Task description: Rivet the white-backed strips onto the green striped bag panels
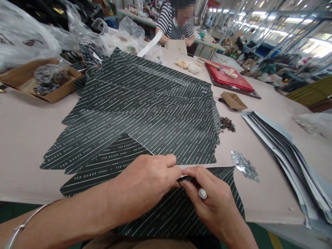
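A dark fabric piece (pixel 168 216) printed with white slanted stripes and lettering hangs over the table's near edge towards my lap. My left hand (pixel 153 176) is closed at its upper edge, with the fingertips pinched together. Right beside it, my right hand (pixel 215 199) pinches the same edge, where a small dark bit shows between the fingers. A slim pen-like tool (pixel 202 193) with a white end sticks out of my right hand; the rest of it is hidden. Beyond both hands lies a spread, overlapping stack of matching fabric pieces (pixel 145 114).
Silver metal pieces (pixel 244 165) and dark small fasteners (pixel 227 123) lie in piles on the right. Further right are layered strips (pixel 280 162). A cardboard box (pixel 52 98) stands left, a red board (pixel 229 77) at the back. A person (pixel 173 27) sits across the table.
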Tool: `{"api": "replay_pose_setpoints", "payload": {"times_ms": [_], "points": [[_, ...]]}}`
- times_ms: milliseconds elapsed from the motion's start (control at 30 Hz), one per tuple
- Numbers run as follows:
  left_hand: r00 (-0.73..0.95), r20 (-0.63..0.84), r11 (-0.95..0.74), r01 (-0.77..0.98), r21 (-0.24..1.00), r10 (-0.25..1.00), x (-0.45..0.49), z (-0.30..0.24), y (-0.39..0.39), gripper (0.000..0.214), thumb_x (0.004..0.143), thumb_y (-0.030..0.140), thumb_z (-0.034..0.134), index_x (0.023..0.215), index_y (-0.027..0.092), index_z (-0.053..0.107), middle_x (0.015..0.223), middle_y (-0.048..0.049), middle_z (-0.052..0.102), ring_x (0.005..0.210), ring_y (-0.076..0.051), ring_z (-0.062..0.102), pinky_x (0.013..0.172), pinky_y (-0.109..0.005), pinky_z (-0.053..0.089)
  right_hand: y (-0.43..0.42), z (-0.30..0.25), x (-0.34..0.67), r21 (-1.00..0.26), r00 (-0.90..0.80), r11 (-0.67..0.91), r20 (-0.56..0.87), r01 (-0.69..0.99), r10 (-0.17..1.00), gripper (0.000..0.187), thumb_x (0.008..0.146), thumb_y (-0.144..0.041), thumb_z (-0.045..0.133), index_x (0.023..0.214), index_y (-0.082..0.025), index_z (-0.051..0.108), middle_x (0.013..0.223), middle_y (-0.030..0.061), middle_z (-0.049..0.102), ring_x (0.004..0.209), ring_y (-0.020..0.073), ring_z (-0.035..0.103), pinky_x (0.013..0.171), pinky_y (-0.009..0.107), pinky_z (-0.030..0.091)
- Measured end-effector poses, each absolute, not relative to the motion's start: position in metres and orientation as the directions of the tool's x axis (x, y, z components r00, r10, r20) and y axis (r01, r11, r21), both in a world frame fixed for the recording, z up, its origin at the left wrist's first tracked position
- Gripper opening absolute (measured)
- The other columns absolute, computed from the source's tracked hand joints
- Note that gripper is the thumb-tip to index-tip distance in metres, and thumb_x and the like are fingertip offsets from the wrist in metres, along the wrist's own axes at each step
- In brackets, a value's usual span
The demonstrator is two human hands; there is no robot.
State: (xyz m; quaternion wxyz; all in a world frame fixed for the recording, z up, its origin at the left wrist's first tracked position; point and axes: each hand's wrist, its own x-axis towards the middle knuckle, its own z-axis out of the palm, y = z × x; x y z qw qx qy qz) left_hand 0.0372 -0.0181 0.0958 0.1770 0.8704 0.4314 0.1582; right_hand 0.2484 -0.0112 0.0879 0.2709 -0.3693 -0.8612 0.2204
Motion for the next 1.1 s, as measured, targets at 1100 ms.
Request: {"api": "replay_pose_setpoints", "payload": {"times_ms": [1100], "points": [[0.584, 0.509, -0.761, 0.593, 0.265, 0.632, 0.038, 0.101, -0.043, 0.034, 0.105, 0.013, 0.025, 0.098, 0.013, 0.059, 0.075, -0.0009, 0.057, 0.065, -0.015, 0.049, 0.061, -0.033, 0.037, -0.039, 0.080, 0.257, -0.398, -0.573, 0.742, 0.473, 0.539, 0.670, 0.012, 0.095, -0.010, 0.052, 0.101, -0.017, 0.060, 0.077, 0.0039, 0.071, 0.066, 0.0149, 0.069, 0.058, 0.024, 0.054]]}}
